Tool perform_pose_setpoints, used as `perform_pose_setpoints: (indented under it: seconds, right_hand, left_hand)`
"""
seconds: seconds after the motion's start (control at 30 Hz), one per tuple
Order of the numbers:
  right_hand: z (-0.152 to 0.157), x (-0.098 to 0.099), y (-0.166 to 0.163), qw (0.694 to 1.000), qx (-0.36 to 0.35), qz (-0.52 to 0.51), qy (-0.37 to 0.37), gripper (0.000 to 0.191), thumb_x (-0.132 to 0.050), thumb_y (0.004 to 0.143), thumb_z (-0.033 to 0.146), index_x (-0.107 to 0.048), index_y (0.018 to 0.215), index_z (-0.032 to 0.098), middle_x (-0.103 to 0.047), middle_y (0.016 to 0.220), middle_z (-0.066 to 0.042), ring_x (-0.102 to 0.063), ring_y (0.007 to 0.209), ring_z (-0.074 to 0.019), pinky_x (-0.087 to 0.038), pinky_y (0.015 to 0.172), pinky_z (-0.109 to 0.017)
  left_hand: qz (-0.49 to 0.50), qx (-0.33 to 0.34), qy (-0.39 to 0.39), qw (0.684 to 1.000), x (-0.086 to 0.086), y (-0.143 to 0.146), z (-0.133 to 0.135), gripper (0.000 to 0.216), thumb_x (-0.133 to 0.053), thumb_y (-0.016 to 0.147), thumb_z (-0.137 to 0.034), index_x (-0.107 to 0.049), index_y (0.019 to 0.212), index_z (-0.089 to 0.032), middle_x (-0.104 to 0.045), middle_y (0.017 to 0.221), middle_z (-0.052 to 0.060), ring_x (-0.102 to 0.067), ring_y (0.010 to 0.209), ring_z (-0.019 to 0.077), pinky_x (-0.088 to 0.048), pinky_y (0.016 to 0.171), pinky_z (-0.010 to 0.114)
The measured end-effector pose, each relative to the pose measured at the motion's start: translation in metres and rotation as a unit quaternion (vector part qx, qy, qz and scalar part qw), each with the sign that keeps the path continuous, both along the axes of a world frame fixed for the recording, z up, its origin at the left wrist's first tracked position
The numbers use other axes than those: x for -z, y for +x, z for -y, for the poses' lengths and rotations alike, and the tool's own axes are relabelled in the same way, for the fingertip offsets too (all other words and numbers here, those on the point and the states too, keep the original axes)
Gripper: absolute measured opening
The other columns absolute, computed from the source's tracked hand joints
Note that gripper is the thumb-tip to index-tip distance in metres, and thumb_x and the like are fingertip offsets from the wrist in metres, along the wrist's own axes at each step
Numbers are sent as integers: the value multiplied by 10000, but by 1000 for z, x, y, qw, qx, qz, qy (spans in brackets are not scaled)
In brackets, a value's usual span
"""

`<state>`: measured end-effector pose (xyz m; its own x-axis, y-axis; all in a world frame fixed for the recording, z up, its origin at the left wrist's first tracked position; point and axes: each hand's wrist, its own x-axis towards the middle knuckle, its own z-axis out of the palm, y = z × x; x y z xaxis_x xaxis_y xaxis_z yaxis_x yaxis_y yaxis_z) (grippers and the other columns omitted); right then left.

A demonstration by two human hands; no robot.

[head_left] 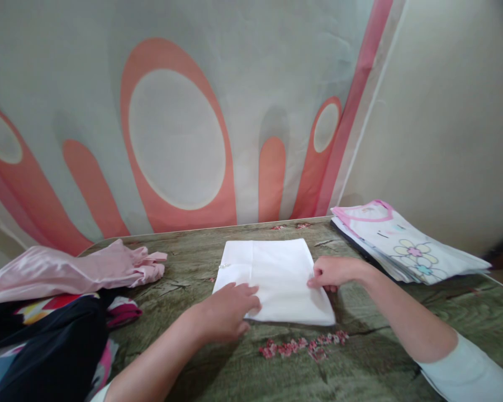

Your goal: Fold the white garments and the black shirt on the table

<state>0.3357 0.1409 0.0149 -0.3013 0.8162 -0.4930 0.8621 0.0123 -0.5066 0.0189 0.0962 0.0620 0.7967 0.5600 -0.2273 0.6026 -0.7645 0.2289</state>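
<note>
A white piece of cloth (pixel 280 273), folded into a rough square, lies flat on the table in front of me. It looks like a garment, though its kind is hidden by the folding; a small pale detail shows at its left edge. Over its near left corner rests my left hand (pixel 226 312), palm down with the fingers stretched out. My right hand (pixel 333 272) is at the right edge, thumb and curled fingers pinching the cloth there.
A stack of folded shirts (pixel 402 240), topped by a white one with pink collar and flower print, sits at the right. Loose clothes pile up at the left, including a pink garment (pixel 79 271) and a dark one (pixel 54 346). The wood-patterned table (pixel 302 374) meets a patterned backdrop (pixel 247 84).
</note>
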Motion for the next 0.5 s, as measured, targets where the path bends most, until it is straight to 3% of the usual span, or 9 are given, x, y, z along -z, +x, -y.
perform_pose_setpoints:
  seconds: [0.07, 0.13, 0.23, 0.33, 0.4, 0.5]
  right_hand:
    - [-1, -5, 6, 1000, -4, -26, -8, 376, -555, 737, 517, -605, 612, 166, -645, 585, -41, -590, 538, -153, -430, 506, -240]
    - [-8, -7, 14, 997, 24, 2, 74, 379, -522, 768, 500, -622, 634, 160, -652, 600, -48, -599, 562, -165, -447, 546, -258]
    - [-22, 1, 24, 963, 79, 51, 252, 295, -462, 820, 358, -666, 804, 145, -689, 762, -81, -633, 723, -208, -478, 688, -314]
    - [-33, 17, 24, 922, 34, -1, 385, 396, -379, 792, 125, -607, 1113, 163, -615, 1154, -86, -549, 1074, -209, -401, 943, -371]
    - [-35, 27, 20, 914, -34, -45, 402, 555, -332, 728, 24, -559, 1203, 201, -510, 1303, -44, -454, 1200, -173, -325, 1030, -376]
    - [-36, 33, 17, 923, -101, -63, 365, 639, -310, 650, -27, -598, 1162, 225, -496, 1320, -9, -464, 1196, -154, -331, 1035, -364]
  left_hand:
    - [-12, -30, 7, 999, -8, -3, 2, 219, -599, 736, -225, -624, 952, -201, -566, 1208, 80, -504, 1121, 266, -349, 974, 413]
    - [-11, -48, 35, 998, -8, 3, 9, 251, -596, 754, -257, -611, 992, -180, -589, 1157, 98, -516, 1096, 265, -336, 985, 418]
    - [39, 1, 75, 996, 8, 25, 27, 521, -588, 779, -286, -442, 1265, -171, -423, 1355, 126, -380, 1245, 263, -261, 1052, 412]
    - [81, 81, 95, 989, 27, 54, 46, 570, -529, 829, -292, -330, 1345, -155, -279, 1445, 133, -271, 1318, 243, -230, 1081, 372]
    - [89, 105, 117, 983, 37, 71, 54, 474, -429, 885, -246, -343, 1337, -131, -293, 1436, 147, -287, 1313, 234, -246, 1076, 363]
    - [93, 98, 150, 979, 48, 91, 56, 439, -353, 917, -227, -356, 1336, -96, -318, 1414, 180, -327, 1293, 259, -297, 1051, 393]
